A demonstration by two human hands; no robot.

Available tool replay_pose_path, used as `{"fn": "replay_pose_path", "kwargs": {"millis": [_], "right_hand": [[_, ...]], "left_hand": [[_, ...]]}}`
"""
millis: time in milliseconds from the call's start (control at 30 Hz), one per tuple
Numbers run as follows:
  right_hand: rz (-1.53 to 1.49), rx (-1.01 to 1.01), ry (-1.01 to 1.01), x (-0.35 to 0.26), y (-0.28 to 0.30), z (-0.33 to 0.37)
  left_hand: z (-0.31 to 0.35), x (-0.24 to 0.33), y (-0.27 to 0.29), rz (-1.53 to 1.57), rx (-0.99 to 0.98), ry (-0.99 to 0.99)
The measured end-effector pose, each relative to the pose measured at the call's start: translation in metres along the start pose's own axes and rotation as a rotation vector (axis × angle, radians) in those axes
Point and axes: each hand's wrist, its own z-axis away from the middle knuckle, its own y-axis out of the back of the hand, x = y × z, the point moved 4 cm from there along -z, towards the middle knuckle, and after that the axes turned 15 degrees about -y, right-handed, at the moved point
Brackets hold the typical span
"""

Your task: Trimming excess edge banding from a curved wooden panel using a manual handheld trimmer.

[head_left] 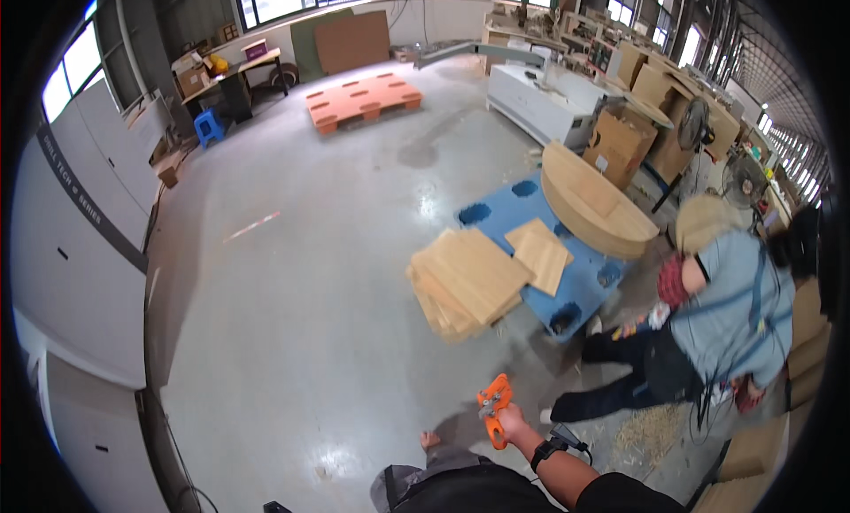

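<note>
Right hand (512,422) grip on orange tool (494,408), co-worker (708,327) crouching beside wooden boards (467,281)

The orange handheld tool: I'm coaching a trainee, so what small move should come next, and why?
Probably carry the orange handheld tool, gripped in the right hand, forward toward the stack of light wooden boards by the blue plastic pallet. The tool is raised over bare floor, touching nothing, and a crouching co-worker already works there.
</note>
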Motion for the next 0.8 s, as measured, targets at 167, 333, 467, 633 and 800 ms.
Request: {"fn": "replay_pose_path", "kwargs": {"millis": [167,333,467,633,800], "right_hand": [[0.162,0.007,0.098,-0.136,-0.170,-0.035],[-0.052,0.094,0.151,-0.198,-0.249,-0.100],[-0.226,0.227,0.094,-0.223,-0.286,-0.117],[-0.424,0.405,0.012,-0.268,-0.322,-0.169],[-0.720,0.505,-0.036,-0.331,-0.350,-0.270]], "left_hand": [[-0.021,-0.143,0.091,0.041,0.090,-0.094],[-0.028,-0.306,0.166,0.065,0.102,-0.130],[-0.068,-0.435,0.204,0.189,0.063,-0.094],[-0.112,-0.607,0.201,0.356,-0.030,-0.202],[-0.118,-0.802,0.148,0.142,-0.249,0.027]]}}
